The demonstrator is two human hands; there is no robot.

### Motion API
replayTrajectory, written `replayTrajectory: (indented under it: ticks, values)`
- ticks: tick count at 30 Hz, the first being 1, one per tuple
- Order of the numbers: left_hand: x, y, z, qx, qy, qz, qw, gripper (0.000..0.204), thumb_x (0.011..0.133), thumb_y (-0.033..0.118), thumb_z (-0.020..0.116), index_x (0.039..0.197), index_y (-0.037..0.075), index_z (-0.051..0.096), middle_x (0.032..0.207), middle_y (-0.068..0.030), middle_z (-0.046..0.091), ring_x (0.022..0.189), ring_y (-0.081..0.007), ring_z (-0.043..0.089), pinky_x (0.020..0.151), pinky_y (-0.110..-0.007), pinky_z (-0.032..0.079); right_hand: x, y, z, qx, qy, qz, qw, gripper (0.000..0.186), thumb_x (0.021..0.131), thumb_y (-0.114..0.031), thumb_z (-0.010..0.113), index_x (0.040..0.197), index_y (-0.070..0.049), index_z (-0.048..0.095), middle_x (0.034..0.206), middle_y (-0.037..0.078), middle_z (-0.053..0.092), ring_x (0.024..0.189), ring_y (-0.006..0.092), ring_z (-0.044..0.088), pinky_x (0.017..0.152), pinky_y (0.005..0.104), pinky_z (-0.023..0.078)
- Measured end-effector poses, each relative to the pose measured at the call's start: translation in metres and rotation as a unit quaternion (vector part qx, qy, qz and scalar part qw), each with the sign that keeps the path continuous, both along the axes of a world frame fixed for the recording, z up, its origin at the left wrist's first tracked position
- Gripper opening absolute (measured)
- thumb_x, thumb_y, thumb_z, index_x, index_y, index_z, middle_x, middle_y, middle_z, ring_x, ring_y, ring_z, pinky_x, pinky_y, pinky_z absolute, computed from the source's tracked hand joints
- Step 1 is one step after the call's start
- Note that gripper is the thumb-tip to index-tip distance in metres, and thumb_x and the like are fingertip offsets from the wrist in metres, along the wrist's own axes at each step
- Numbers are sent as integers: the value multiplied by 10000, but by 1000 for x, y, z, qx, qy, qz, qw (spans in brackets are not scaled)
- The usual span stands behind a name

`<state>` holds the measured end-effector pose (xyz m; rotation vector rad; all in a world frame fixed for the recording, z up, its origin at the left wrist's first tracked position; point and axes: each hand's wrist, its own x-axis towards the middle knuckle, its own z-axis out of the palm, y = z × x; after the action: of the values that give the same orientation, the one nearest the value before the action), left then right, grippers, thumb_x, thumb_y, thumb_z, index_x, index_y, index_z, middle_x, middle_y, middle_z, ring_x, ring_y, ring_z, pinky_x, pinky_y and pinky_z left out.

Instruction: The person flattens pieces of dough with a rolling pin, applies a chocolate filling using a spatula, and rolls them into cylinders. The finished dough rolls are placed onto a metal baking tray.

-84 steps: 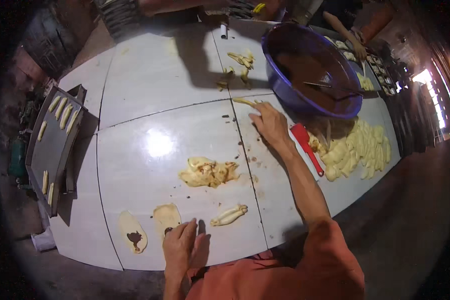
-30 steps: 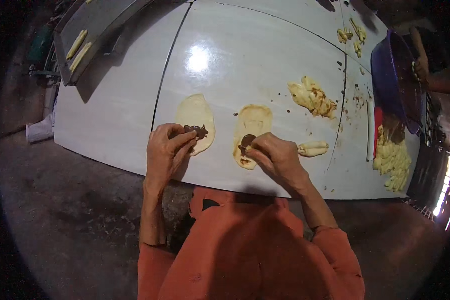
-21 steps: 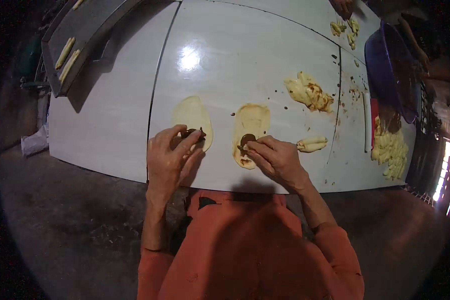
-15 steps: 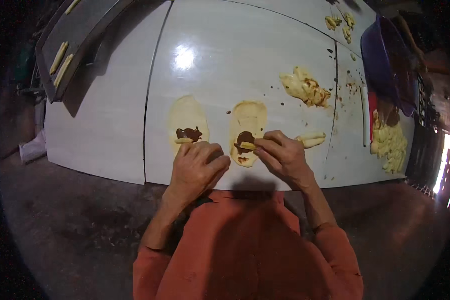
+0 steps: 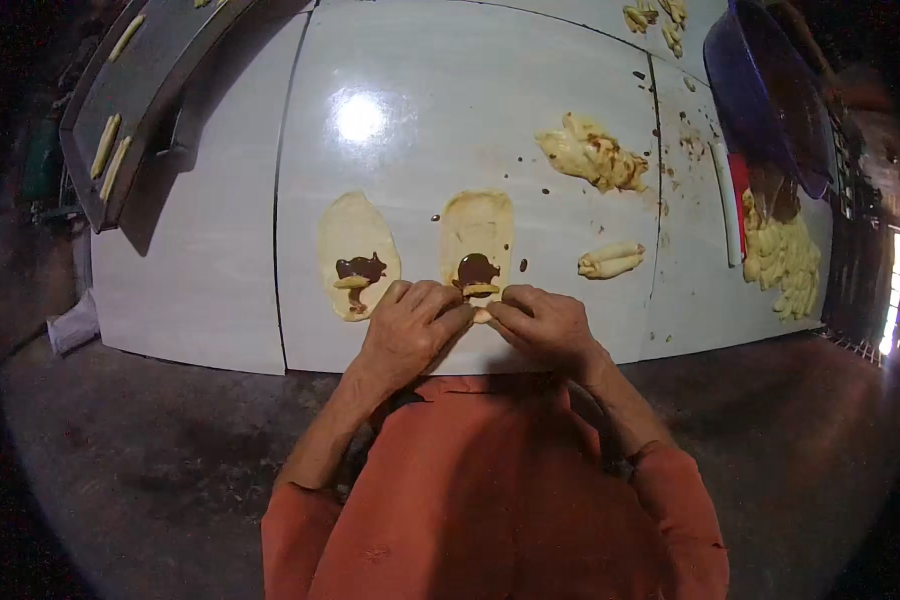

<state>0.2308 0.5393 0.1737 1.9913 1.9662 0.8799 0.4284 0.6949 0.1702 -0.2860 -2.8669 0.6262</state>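
Both hands, left (image 5: 410, 325) and right (image 5: 542, 322), pinch the dough (image 5: 477, 240) edge; the filling (image 5: 477, 270) may squeeze out, seemingly.

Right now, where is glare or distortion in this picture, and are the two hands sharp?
Head view: bright lamp glare on the glossy white table; fisheye bends the table edges, corners dark; left hand and right hand fairly sharp at the right oval dough sheet.

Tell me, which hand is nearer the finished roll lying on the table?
Right. The right hand sits just below-left of the finished roll; the left hand is farther left, beyond the right.
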Motion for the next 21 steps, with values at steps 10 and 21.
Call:
replayTrajectory:
  ticks: [10, 21]
  values:
    - [-2, 17, 21, -51, -56, 199, 977, 154, 895, 122, 755, 1025, 62, 701, 1128, -93, 671, 1040, -309, 633, 876, -452, 468, -17, 10, 16, -272, 37, -209, 939, 127, 929, -56, 701, 1056, -47, 697, 891, 92, 689, 699, 199, 654, 616, 331, 529]
    - [-10, 17, 21, -59, -81, 107, 989, 464, 839, 82, 729, 1291, 182, 695, 1322, -124, 607, 1174, -347, 597, 971, -493, 472, -19, 15, 26, -97, -58, -82, 990, 506, 904, -399, 756, 1332, -151, 644, 1169, 79, 638, 930, 244, 700, 719, 384, 592]
